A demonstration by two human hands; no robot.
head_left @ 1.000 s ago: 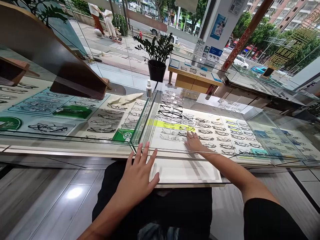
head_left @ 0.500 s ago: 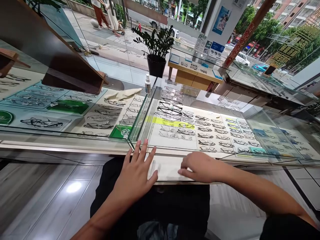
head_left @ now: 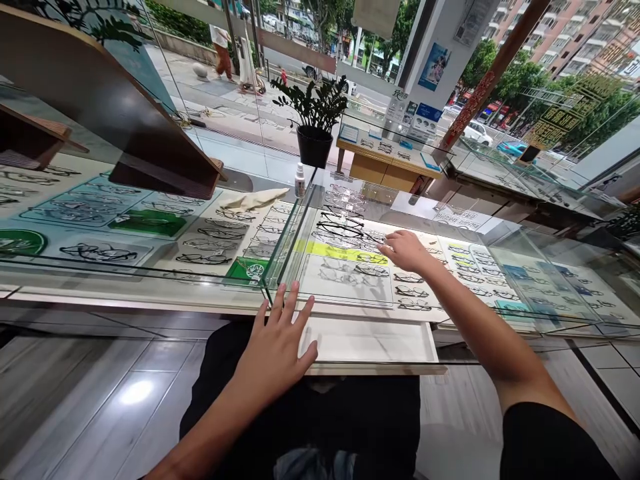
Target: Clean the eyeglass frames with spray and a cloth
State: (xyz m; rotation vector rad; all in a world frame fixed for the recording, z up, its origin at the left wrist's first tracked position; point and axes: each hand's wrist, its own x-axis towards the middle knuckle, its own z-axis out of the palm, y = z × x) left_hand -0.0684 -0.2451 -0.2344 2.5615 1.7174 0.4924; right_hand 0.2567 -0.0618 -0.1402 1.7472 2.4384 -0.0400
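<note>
My left hand [head_left: 280,337] is spread palm-down at the counter's front edge, fingers apart and holding nothing, over the left side of a pulled-out white drawer [head_left: 370,339]. Farther forward, my right hand [head_left: 407,252] reaches over the glass counter top, its fingers loosely bent and somewhat apart. Its fingertips are beside a dark pair of eyeglasses [head_left: 373,237]; whether they touch it cannot be made out. To the left of that lies a bold black pair of eyeglasses [head_left: 340,229]. Rows of eyeglasses [head_left: 411,292] show beneath the glass around my right hand.
A small white spray bottle [head_left: 299,181] and a cream cloth [head_left: 255,199] rest on the glass at the back. Beyond stands a potted plant [head_left: 314,143]. A wooden stand [head_left: 165,167] rises at the left. An upright-looking glass edge [head_left: 287,247] divides the two cases.
My right hand has moved forward from above the drawer to the eyeglasses on the counter, uncovering the drawer's right side. My left hand has stayed nearly in place. The view has shifted slightly.
</note>
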